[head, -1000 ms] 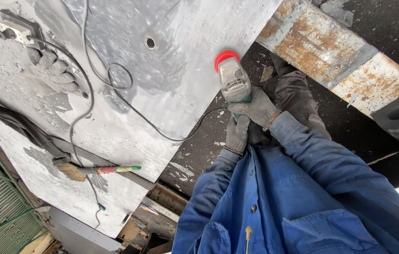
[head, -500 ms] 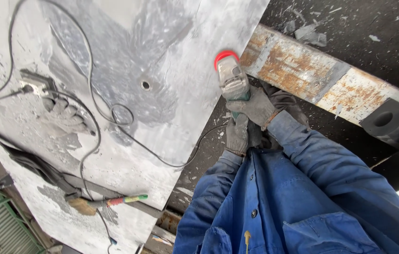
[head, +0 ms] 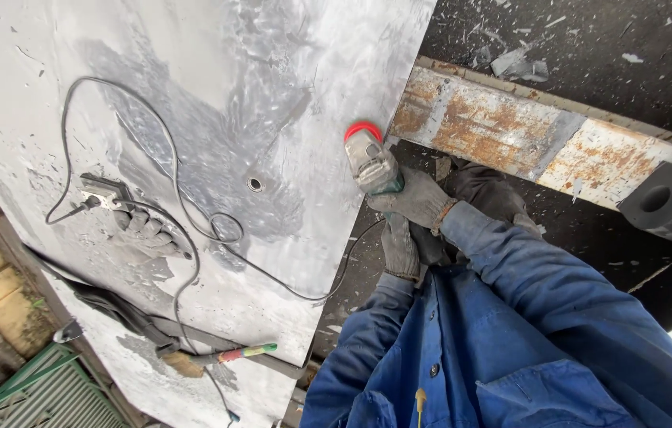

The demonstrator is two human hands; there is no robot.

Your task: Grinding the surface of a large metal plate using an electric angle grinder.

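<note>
From the head camera I look down at my blue work jacket point(head: 510, 349) and my two gloved hands on an angle grinder point(head: 371, 162). My right hand point(head: 415, 200) is wrapped tight around the grinder's grey-green body, fingers curled shut about it. My left hand point(head: 401, 247) sits just below the right one, closed around the rear end of the grinder, where the thin black cable point(head: 272, 277) leaves it.

The grinder's head, with its red guard point(head: 363, 129), lies at the right edge of the big grey metal sheet point(head: 193, 79); whether the disc touches the edge I cannot tell. To the right of the grinder a rusty steel beam point(head: 510, 131) runs slantwise over the dark floor point(head: 589, 32), and a black tube point(head: 661, 202) lies at the beam's far right end.

Left of the grinder, on the sheet, is a small round hole point(head: 255, 185). Further left the cable loops to a socket block point(head: 102, 192), with a dusty spare glove point(head: 145, 234) just beside it. Below and left of the grinder, near the sheet's lower edge, lies a brush with a red and green handle point(head: 229, 354).
</note>
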